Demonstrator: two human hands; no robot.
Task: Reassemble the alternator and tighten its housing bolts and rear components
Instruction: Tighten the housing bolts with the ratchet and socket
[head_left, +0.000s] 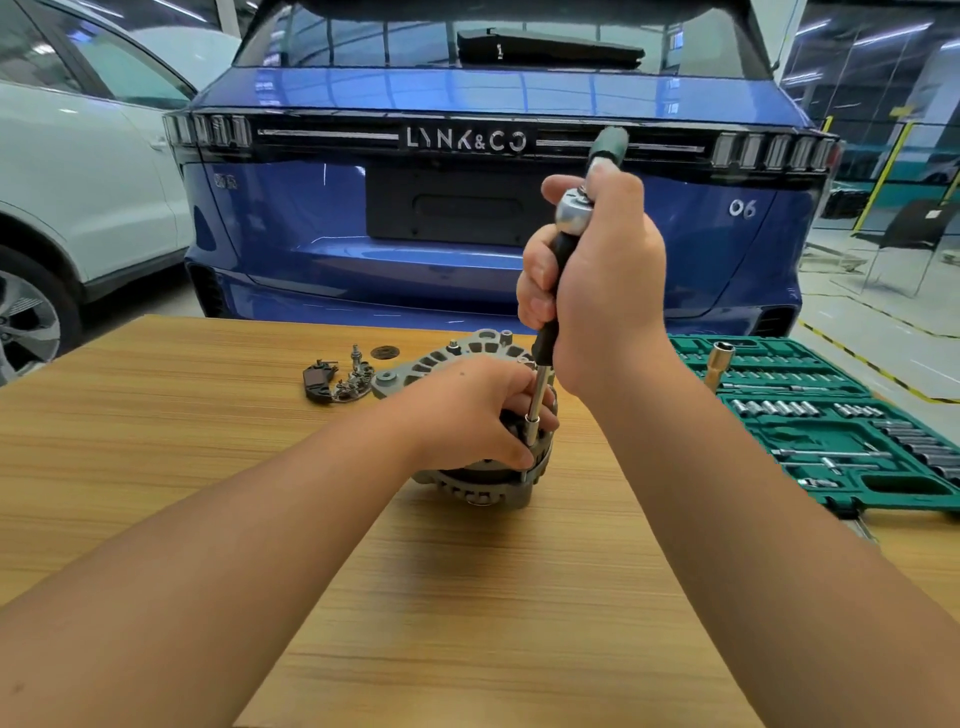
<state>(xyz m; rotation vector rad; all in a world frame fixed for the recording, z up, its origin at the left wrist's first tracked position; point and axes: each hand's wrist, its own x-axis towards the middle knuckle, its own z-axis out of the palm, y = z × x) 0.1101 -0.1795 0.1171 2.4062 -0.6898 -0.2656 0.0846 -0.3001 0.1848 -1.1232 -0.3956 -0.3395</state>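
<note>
The grey alternator (483, 480) stands on the wooden table (208, 441), partly hidden under my left hand (467, 410), which grips its top and steadies the socket end of the tool. My right hand (597, 280) grips a ratchet wrench (574, 208) with a black extension bar (540, 384) held upright; the socket sits on a housing bolt at the alternator's right edge. The ratchet's green handle (610, 143) points up and away. A second grey housing half (441, 358) lies just behind the alternator.
A black rectifier and small rear parts (337, 376) lie left of the housing half. An open green socket set case (831, 421) sits on the right, with one loose deep socket (719, 364) standing in it. A blue car (467, 234) is parked beyond the table.
</note>
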